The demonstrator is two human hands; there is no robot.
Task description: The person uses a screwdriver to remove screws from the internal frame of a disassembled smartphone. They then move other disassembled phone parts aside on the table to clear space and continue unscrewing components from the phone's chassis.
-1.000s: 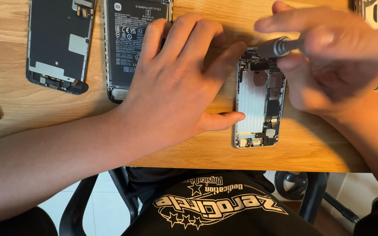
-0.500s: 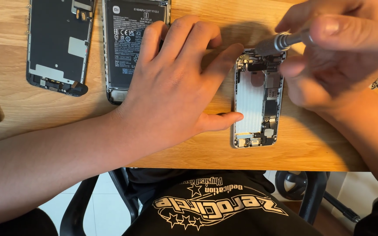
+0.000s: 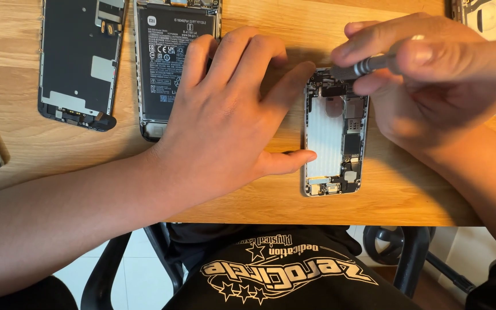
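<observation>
opened phone (image 3: 334,135) right of battery phone (image 3: 170,63)

Bright, warm, even daylight over the wooden table (image 3: 41,155). Soft shadow under the left hand (image 3: 231,120) and a darker patch beneath the right hand (image 3: 437,86). Mild glare on the pale inner plate of the opened phone (image 3: 334,135). Right hand and screwdriver (image 3: 368,64) slightly soft; centre sharp. Dark, underexposed area below the table edge. Slight wide-angle stretch at corners.
</observation>
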